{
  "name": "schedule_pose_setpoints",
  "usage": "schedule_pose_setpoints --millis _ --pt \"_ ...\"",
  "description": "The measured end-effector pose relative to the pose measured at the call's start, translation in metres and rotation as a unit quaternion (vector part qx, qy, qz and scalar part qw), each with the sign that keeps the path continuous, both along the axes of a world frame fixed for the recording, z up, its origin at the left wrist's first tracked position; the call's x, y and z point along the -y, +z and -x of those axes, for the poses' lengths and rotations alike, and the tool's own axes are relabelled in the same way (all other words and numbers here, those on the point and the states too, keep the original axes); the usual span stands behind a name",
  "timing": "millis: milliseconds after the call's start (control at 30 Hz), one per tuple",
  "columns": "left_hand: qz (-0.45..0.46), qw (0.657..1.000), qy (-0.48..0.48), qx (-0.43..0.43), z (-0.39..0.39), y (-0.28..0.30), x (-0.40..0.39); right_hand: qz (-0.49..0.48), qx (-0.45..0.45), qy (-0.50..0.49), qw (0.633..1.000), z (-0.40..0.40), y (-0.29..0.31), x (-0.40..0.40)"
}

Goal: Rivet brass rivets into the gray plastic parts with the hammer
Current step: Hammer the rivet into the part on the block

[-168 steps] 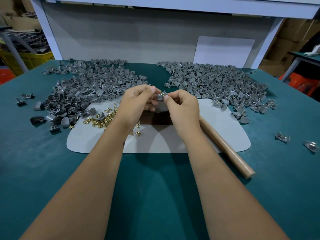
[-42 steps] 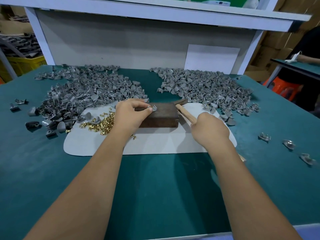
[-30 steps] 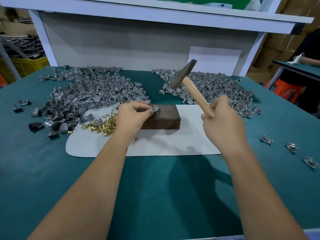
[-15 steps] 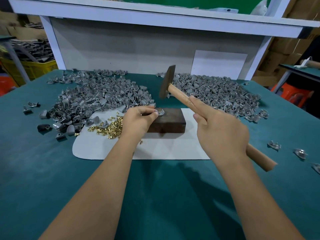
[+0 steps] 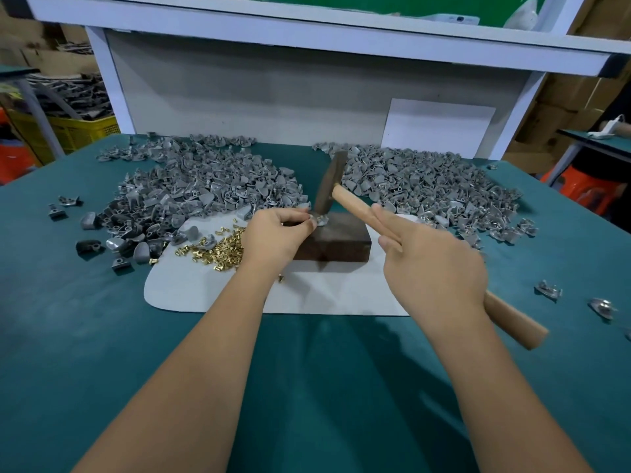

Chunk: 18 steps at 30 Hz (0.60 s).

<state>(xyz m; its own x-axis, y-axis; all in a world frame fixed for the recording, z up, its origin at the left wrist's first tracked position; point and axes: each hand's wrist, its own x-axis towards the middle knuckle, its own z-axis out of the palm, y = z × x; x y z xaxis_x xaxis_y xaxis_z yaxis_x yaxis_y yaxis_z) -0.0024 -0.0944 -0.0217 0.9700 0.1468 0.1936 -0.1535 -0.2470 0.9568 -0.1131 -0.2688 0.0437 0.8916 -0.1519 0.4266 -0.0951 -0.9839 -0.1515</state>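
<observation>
Your teal table (image 5: pixel 102 353) carries a white mat (image 5: pixel 211 295) with a dark block (image 5: pixel 341 242) on it. At the block's far left corner, your left hand (image 5: pixel 276 233) pinches a gray plastic part (image 5: pixel 321 220). Your right hand (image 5: pixel 433 264) grips the hammer (image 5: pixel 355 208), its head touching that part. Brass rivets (image 5: pixel 215 250) lie left of the block.

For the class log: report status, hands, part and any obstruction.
Left hand pinches small gray plastic part on dark wooden block. Right hand grips wooden-handled hammer, head at part. Left fingertips beside strike point.
</observation>
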Motion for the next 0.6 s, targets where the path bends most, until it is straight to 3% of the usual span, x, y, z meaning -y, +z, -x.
schedule_pose_setpoints --millis 167,300,467,600 --pt "-0.015 1.0 0.015 0.004 -0.0011 -0.0016 -0.0001 -0.048 0.071 -0.009 0.996 -0.0012 0.0066 -0.0051" --pt "0.0 1.0 -0.003 -0.006 -0.0011 -0.0017 -0.0021 0.01 0.0 0.012 1.0 -0.0012 0.0067 -0.0042" --pt "-0.007 1.0 0.006 -0.005 -0.0038 -0.0023 0.0008 0.018 0.057 -0.019 0.998 0.0001 0.0086 -0.0047" --pt "0.017 1.0 -0.009 -0.006 -0.0031 -0.0037 -0.0013 0.059 0.015 0.001 0.998 -0.002 0.0046 -0.0023"
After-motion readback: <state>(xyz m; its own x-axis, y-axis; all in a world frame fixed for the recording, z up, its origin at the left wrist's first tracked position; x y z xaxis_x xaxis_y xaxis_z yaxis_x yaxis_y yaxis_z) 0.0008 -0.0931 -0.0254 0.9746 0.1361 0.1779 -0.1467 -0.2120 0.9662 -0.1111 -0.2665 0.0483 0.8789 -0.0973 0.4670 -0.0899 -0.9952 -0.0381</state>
